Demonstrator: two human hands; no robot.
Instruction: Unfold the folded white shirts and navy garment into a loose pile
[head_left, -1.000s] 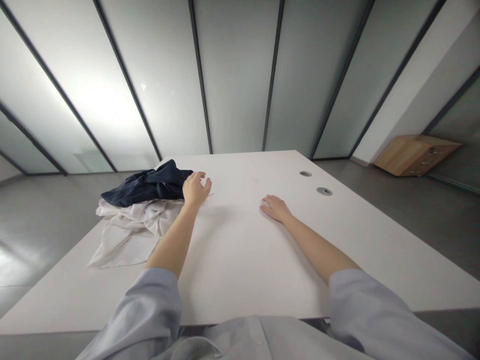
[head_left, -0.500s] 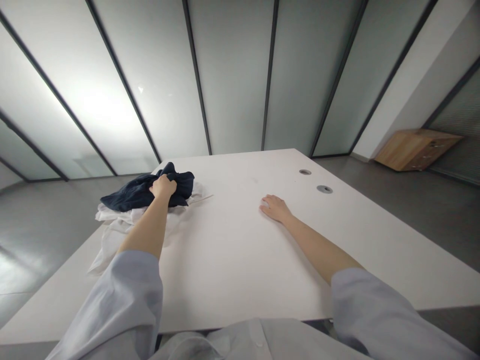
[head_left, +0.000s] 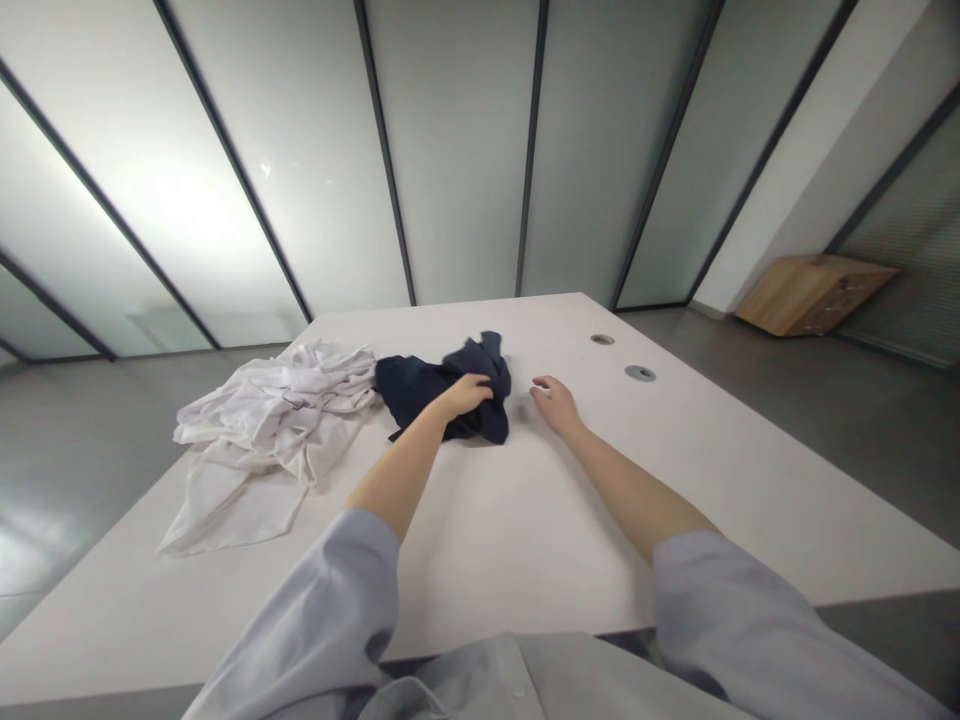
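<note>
A dark navy cloth (head_left: 420, 388) is bunched up over the middle of the white table (head_left: 510, 560). My left hand (head_left: 466, 395) grips it near its right part, fingers partly sunk in the folds. Just right of the cloth is my right hand (head_left: 556, 404), its thumb and fingers apart and holding nothing; a small gap separates it from the cloth. On the table's left side lies a crumpled pile of white cloth (head_left: 277, 410), one flat corner spreading toward the near left edge.
Two round grommets, one farther (head_left: 602, 340) and one nearer (head_left: 640, 373), are set in the table's right side. Beyond the far edge stands a frosted glass wall (head_left: 457, 150). A wooden cabinet (head_left: 806, 295) stands on the floor at the right.
My left hand has carried the navy cloth rightward off the white pile, which now shows fully. My right hand has risen slightly, its fingers curved toward the cloth.
</note>
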